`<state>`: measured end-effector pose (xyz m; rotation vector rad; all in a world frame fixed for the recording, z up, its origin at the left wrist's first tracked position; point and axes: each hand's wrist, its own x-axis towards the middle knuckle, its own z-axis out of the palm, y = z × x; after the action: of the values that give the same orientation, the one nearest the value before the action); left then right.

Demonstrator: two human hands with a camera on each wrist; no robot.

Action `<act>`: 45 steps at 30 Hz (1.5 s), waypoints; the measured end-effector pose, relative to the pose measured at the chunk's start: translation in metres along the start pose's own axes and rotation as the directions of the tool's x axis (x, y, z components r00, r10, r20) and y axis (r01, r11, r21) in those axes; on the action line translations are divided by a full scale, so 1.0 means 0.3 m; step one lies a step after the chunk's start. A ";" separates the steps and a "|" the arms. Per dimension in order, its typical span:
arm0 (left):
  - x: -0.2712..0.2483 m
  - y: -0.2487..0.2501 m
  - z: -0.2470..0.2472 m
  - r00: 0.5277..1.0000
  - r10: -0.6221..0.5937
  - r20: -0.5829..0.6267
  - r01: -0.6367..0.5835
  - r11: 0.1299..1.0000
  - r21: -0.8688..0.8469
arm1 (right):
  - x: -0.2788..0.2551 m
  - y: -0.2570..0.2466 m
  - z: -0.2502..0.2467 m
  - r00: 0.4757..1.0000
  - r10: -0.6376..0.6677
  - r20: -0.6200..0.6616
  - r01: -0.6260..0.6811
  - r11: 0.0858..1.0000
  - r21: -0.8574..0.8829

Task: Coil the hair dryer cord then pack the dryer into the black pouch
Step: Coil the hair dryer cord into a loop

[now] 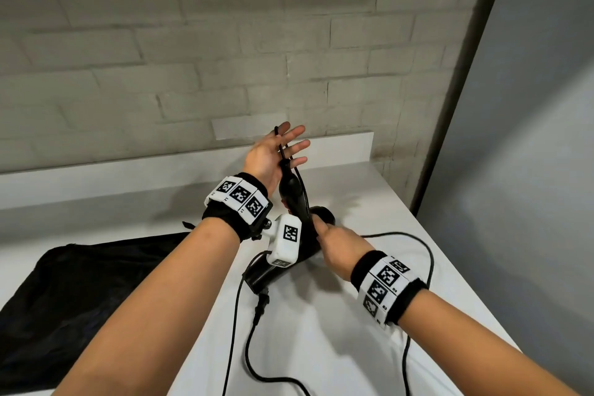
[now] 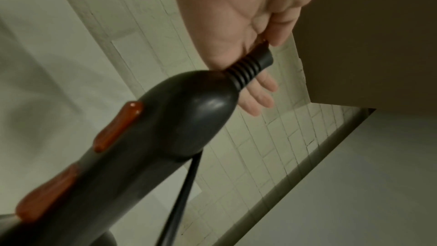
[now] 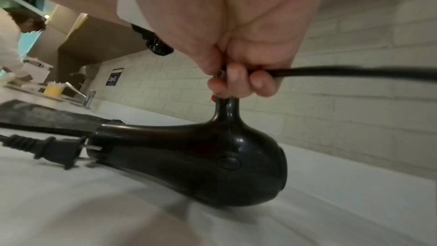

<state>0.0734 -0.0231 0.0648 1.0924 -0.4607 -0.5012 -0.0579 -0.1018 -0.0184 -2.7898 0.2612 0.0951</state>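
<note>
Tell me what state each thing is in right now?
Hair dryer: lying on the white counter, handle pointing up, not in the pouch.
Cord: loose, trailing over the counter, not yet coiled.
Plug: unplugged, lying by the dryer's nozzle.
Black pouch: flat on the counter, nothing in it that shows.
Left hand: fingers spread, palm against the cord at the handle's end.
Right hand: grip closed on the cord beside the handle.
</note>
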 end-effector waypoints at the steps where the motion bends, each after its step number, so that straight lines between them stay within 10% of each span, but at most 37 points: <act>1: 0.003 -0.002 0.003 1.000 0.009 0.002 -0.009 1.000 0.017 | 0.004 -0.002 -0.011 0.999 -0.032 -0.017 0.031 0.998 -0.061; 17: -0.020 -0.001 0.044 0.994 -0.018 0.110 -0.019 0.945 0.325 | 0.100 -0.073 -0.298 0.679 -0.267 -0.684 0.533 0.820 0.208; 27: -0.018 -0.018 0.047 0.959 -0.148 0.242 0.048 0.926 0.375 | 0.199 -0.020 -0.356 0.802 0.042 -0.596 0.355 0.769 0.532; 36: 0.001 -0.007 -0.001 0.951 -0.208 0.228 0.152 0.958 0.242 | 0.166 0.002 -0.317 0.923 0.011 -0.385 0.297 0.617 0.729; 45: 0.007 0.036 0.013 0.899 -0.322 0.296 0.188 0.895 0.403 | 0.175 0.008 -0.341 0.822 -0.005 -0.569 0.365 0.772 0.520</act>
<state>0.0746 -0.0230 0.0763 1.4420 -0.7538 -0.8862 -0.0033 -0.1474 0.0720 -2.0978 0.0983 -0.7224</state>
